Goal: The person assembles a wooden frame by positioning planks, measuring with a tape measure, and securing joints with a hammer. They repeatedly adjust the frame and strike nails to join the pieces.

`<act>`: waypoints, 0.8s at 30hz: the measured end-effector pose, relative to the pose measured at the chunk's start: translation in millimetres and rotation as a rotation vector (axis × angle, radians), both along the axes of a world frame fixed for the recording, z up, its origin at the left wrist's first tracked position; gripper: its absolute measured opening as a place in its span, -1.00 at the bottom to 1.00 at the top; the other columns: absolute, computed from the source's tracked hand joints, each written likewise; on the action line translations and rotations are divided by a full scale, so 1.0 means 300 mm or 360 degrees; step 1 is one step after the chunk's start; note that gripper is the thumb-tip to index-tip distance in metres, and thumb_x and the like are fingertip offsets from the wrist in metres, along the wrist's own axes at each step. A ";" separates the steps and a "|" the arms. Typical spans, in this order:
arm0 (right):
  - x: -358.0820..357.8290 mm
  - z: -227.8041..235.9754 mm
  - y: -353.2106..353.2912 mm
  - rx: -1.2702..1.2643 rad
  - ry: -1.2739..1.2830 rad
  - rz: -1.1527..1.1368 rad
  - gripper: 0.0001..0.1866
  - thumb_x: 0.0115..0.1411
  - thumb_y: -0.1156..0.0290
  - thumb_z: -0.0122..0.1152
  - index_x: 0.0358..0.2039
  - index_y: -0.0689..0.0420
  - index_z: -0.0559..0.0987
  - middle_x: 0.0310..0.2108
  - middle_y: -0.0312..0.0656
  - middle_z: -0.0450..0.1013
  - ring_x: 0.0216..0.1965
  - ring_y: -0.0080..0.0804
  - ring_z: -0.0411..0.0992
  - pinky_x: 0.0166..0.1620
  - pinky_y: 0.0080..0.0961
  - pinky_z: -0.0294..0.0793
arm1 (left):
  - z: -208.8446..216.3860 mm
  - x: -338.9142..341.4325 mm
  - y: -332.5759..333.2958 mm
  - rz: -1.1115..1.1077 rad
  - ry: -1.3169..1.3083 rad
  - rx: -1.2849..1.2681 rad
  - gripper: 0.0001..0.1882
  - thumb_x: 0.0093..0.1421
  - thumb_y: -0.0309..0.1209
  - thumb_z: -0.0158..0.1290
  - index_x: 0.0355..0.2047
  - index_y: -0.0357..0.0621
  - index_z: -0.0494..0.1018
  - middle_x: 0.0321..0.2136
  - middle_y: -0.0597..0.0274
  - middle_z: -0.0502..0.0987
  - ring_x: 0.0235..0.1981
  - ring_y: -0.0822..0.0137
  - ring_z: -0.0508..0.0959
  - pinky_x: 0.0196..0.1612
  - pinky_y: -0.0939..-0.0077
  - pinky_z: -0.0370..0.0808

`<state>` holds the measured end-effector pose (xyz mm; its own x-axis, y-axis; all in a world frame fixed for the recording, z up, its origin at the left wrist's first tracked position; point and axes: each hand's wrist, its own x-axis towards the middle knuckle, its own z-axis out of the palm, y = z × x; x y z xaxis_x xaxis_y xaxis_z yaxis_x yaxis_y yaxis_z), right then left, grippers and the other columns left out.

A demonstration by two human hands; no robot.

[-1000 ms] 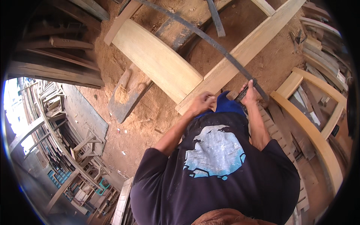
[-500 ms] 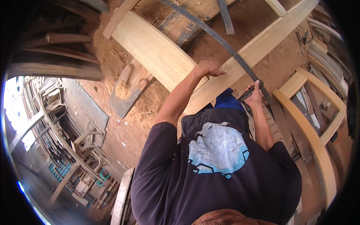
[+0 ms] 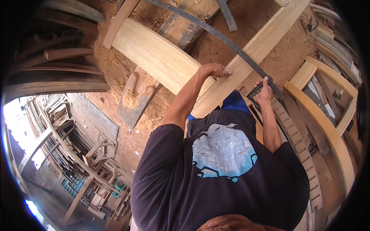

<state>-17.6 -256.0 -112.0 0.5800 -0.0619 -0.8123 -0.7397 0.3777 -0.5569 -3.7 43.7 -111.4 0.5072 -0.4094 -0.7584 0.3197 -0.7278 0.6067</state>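
A pale wooden frame [image 3: 148, 48] of wide boards lies across the work in front of me. My left hand [image 3: 214, 71] grips one of its boards near the corner joint, thumb on top and the other fingers mostly hidden. Over the frame runs the long dark metal bar of a bar clamp [image 3: 216, 34]. At the bar's near right end, my right hand [image 3: 263, 92] is closed around the clamp's dark handle, beside the board's outer edge.
A second wooden frame [image 3: 325, 111] stands at right, with scrap boards behind it. A slatted wooden piece [image 3: 298, 140] lies by my right arm. Dark planks [image 3: 58, 86] are stacked at left. A sawdust-covered board [image 3: 137, 102] rests on the dusty floor.
The view has shifted slightly, exposing more of the slatted piece. My right hand has turned a little at the clamp handle. My left hand keeps its place on the frame.
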 end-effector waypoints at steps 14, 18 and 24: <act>0.039 -0.116 0.135 -0.0135 -0.0130 0.0175 -0.66 0.33 0.07 0.15 -0.36 0.10 0.45 -0.54 -0.36 0.37 -0.53 -0.55 0.35 -0.47 -0.55 0.38 | 0.005 0.028 -0.010 -0.0057 0.0171 0.0016 -0.26 0.27 0.25 -0.17 0.04 -0.18 0.51 0.01 -0.11 0.52 0.08 -0.06 0.49 0.13 0.17 0.40; 0.039 -0.071 0.169 -0.0045 -0.0117 0.0190 -0.66 0.33 0.03 0.13 -0.37 0.04 0.43 -0.54 -0.44 0.28 -0.52 -0.61 0.29 -0.46 -0.60 0.36 | -0.008 0.023 0.093 0.0023 -0.0431 0.0164 -0.35 0.24 0.16 -0.04 0.06 -0.13 0.47 0.02 0.01 0.53 0.08 -0.06 0.48 0.13 0.14 0.42; 0.038 -0.049 0.176 -0.0237 -0.0034 0.0203 -0.62 0.29 -0.02 0.18 -0.47 0.00 0.42 -0.60 -0.41 0.33 -0.58 -0.58 0.32 -0.51 -0.58 0.42 | 0.157 0.126 0.588 0.1182 -0.1298 0.0606 -0.40 0.22 -0.12 0.13 0.13 -0.28 0.33 0.10 -0.20 0.41 0.19 -0.06 0.37 0.23 0.08 0.32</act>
<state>-6.3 -203.1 -126.7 0.6081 -0.1054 -0.7869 -0.7636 0.1936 -0.6160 34.1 220.1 -64.1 0.9200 0.3770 -0.1068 0.3598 -0.7048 0.6114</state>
